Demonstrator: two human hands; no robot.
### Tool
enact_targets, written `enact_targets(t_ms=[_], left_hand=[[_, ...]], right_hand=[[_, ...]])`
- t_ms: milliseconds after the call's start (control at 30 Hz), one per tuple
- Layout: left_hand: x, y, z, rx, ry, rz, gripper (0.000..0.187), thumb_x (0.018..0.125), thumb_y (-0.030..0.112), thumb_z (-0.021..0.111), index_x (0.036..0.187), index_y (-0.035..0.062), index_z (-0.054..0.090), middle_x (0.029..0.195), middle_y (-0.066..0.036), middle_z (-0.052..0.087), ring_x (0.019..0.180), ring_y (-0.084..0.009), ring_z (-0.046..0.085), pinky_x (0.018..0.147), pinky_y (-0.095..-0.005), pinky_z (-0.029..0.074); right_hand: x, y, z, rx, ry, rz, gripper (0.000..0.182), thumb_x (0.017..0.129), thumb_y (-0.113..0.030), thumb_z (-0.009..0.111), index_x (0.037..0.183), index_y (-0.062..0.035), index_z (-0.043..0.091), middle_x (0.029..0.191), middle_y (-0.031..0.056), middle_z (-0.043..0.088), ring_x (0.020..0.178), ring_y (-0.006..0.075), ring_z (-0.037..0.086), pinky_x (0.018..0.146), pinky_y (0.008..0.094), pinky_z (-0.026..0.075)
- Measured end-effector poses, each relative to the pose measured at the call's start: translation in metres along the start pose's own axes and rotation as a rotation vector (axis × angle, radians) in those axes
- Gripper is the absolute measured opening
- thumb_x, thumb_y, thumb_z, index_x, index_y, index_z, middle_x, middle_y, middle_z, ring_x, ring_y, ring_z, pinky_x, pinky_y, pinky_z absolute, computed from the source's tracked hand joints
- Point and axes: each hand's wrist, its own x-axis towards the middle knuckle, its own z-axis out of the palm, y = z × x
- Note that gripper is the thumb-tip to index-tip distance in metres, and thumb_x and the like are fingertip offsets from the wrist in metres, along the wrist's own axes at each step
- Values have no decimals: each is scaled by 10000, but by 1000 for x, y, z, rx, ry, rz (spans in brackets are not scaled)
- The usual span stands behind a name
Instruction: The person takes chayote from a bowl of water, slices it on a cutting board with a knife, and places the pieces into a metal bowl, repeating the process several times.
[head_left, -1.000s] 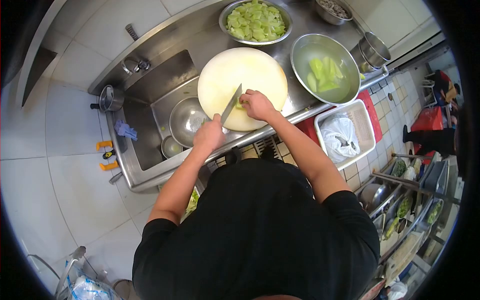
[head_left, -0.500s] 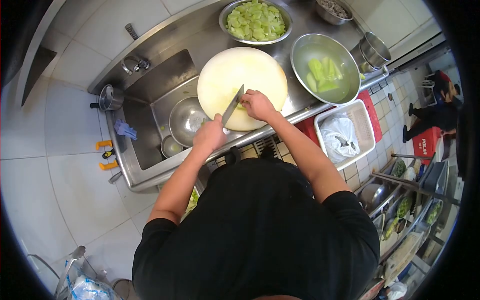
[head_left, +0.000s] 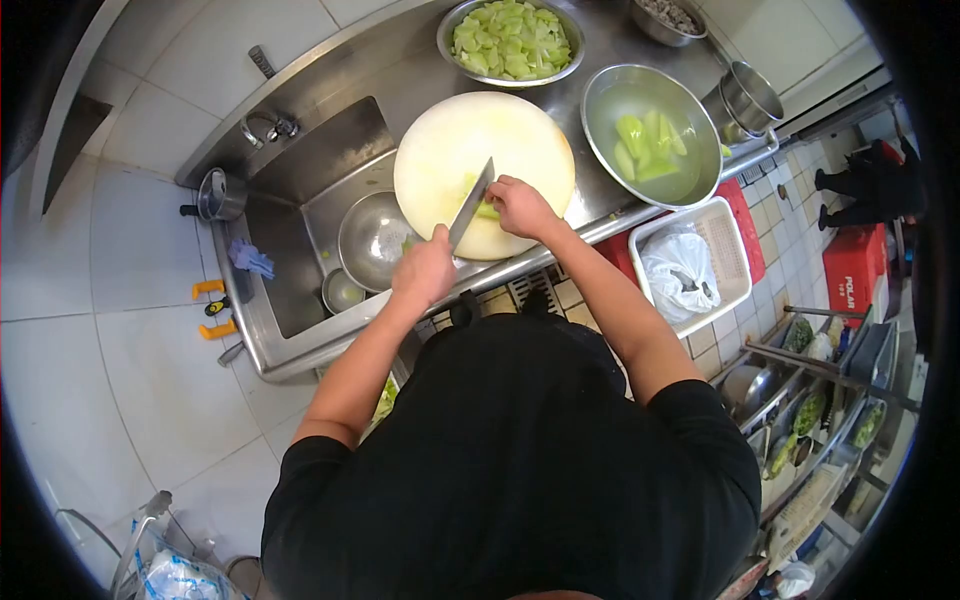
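A round white cutting board [head_left: 450, 130] lies across the sink's edge. My left hand [head_left: 425, 268] is closed round the handle of a knife [head_left: 471, 207], whose blade points up and right over the board. On the blade's right side my right hand [head_left: 522, 208] has its fingers bent onto a pale green vegetable piece [head_left: 487, 211]. Small green bits lie left of the blade. Above the board stands a metal bowl full of cut green pieces [head_left: 510, 42]. To the right, larger green pieces [head_left: 650, 145] sit in water in a metal bowl [head_left: 603, 97].
The sink [head_left: 285, 275] at left holds a large metal bowl [head_left: 375, 243] and a small one [head_left: 343, 291]. A white basket [head_left: 737, 262] with a plastic bag [head_left: 678, 272] stands below right. Racks stand at lower right. Another person [head_left: 870, 190] is at far right.
My left hand and the knife have shifted slightly up and right. My right hand has moved slightly up. The other person at far right has changed position.
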Motion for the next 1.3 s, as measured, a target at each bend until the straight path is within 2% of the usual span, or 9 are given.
enact_targets(t_ms=[67, 200, 267, 367, 700, 900, 1067, 1200, 1300], left_hand=[[15, -12, 22, 10, -17, 6, 250, 1027, 203, 511, 1177, 4, 502, 988, -330, 693, 988, -503, 676, 883, -605, 507], [2, 2, 0, -4, -27, 20, 255, 1014, 188, 510, 1182, -5, 502, 989, -339, 691, 1004, -502, 674, 888, -602, 509], [12, -3, 22, 1, -36, -3, 259, 1009, 183, 507, 1186, -6, 505, 1006, -339, 691, 1009, -500, 674, 895, -597, 509], [10, 0, 12, 2, -44, -2, 266, 1005, 182, 504, 1192, -6, 507, 1030, -344, 688, 1014, -498, 675, 903, -592, 509], [6, 14, 17, -41, -17, -12, 246, 1020, 189, 503, 1180, 2, 510, 992, -340, 689, 963, -501, 682, 863, -594, 515], [-3, 24, 2, -9, -64, 4, 259, 987, 152, 538, 1194, 5, 493, 1060, -331, 694, 1019, -485, 685, 879, -578, 527], [19, 3, 36, -60, -27, 23, 257, 1014, 189, 521, 1181, -5, 499, 985, -339, 688, 978, -510, 674, 878, -592, 512], [19, -4, 35, -89, 38, 70, 254, 1031, 209, 502, 1173, -2, 500, 951, -344, 682, 972, -515, 668, 886, -601, 500], [16, 1, 21, -33, -3, 83, 253, 1032, 211, 498, 1180, 5, 503, 953, -337, 684, 967, -510, 670, 887, -598, 502]], right_hand=[[1, -1, -2, -5, -20, -10, 134, 813, 3, 640, 935, -31, 686, 982, 161, 659, 959, 385, 655, 870, 459, 542], [-1, 2, -1, -40, -42, 36, 125, 824, -18, 668, 948, -30, 678, 989, 155, 661, 972, 378, 655, 878, 458, 540], [0, 3, 1, -31, -32, 69, 122, 830, -31, 682, 952, -35, 676, 986, 152, 661, 977, 372, 656, 881, 456, 540], [-2, 3, -3, -19, -49, 62, 104, 840, -44, 692, 942, -42, 673, 985, 149, 659, 977, 369, 657, 881, 457, 539], [-9, 10, -5, -3, 0, 41, 83, 829, -9, 649, 903, -41, 669, 953, 146, 662, 936, 376, 652, 838, 457, 532], [-12, 10, -8, 24, 12, 58, 75, 817, -5, 649, 881, -35, 674, 929, 149, 663, 925, 381, 653, 835, 455, 537], [-15, 10, -14, 22, -22, 51, 120, 813, 2, 654, 918, -40, 693, 964, 150, 669, 954, 378, 655, 862, 445, 541], [-20, 6, -14, 37, 0, 60, 143, 804, 11, 667, 934, -39, 700, 979, 151, 671, 979, 373, 657, 878, 442, 541], [-18, 7, -5, 48, 0, 78, 146, 801, 12, 675, 936, -36, 700, 985, 147, 674, 984, 371, 658, 883, 443, 541]])
